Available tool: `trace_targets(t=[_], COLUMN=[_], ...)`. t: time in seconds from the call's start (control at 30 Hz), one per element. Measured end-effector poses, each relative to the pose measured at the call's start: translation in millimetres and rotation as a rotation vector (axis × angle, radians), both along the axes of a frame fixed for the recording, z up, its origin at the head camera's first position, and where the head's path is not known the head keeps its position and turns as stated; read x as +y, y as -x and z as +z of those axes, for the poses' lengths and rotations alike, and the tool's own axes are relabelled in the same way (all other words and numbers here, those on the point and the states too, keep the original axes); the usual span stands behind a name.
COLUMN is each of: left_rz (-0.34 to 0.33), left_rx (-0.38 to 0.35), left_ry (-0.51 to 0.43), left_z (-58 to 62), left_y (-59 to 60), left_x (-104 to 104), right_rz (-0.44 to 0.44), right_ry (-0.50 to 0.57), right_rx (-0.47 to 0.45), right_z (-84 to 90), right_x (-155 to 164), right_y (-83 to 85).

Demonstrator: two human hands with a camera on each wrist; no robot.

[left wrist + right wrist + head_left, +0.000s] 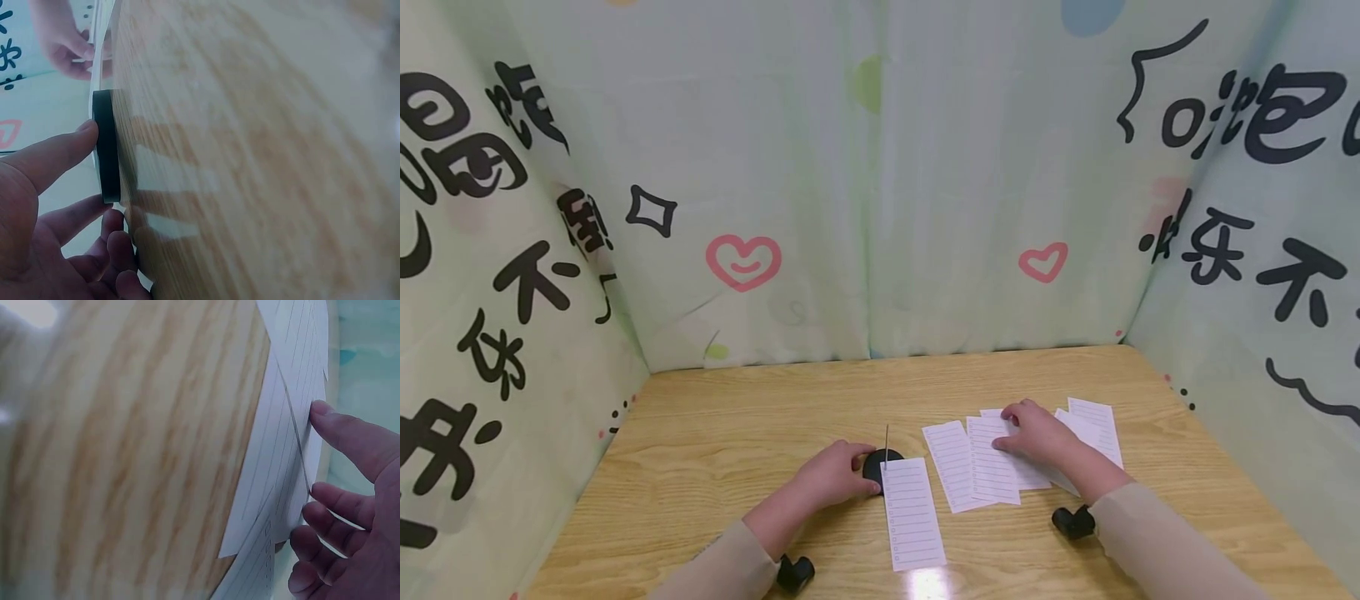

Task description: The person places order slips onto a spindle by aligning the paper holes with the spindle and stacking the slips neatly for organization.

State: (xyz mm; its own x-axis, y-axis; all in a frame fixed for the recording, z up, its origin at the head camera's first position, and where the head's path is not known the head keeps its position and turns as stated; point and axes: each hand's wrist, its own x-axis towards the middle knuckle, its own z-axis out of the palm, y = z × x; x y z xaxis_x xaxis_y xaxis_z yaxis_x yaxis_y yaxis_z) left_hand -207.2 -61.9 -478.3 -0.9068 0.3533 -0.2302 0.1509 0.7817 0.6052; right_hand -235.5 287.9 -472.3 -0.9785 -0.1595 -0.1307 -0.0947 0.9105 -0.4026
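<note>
Looking down from the head view, I see my left hand (837, 473) resting on a wooden table (737, 433), its thumb and fingers curled against the edge of a round black base (880, 464). A thin metal spike (886, 437) stands upright from that base. One lined paper slip (912, 513) lies just right of the hand, its top end touching the base. In the left wrist view, the thumb (56, 153) presses the base's (107, 145) rim from one side while the fingers (115, 240) curl near the other.

My right hand (1037, 432) lies farther right, well apart from the base, fingers fairly straight and pressed flat on a fan of overlapping lined slips (981, 467). The right wrist view shows the fingertips (322, 409) touching the slips' (281, 456) top sheet, not pinching it.

Patterned curtains (880, 183) close the table on three sides.
</note>
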Motion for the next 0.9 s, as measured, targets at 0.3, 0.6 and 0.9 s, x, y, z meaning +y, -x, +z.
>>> trace_targets(t=[0.3, 0.6, 0.9], left_rz=[-0.01, -0.002, 0.015], left_rx=[0.011, 0.011, 0.011], left_ry=[-0.002, 0.016, 0.017], left_z=[1.9, 1.4, 1.4], left_y=[-1.7, -1.3, -3.7], left_x=[-0.8, 0.7, 0.8], right_rz=[0.023, 0.029, 0.026], right_ry=[0.011, 0.082, 0.085], right_rx=[-0.071, -0.076, -0.077], right_z=[5.0, 4.7, 1.8], right_x=[0.5, 0.7, -2.4], right_y=[8.6, 11.1, 10.2])
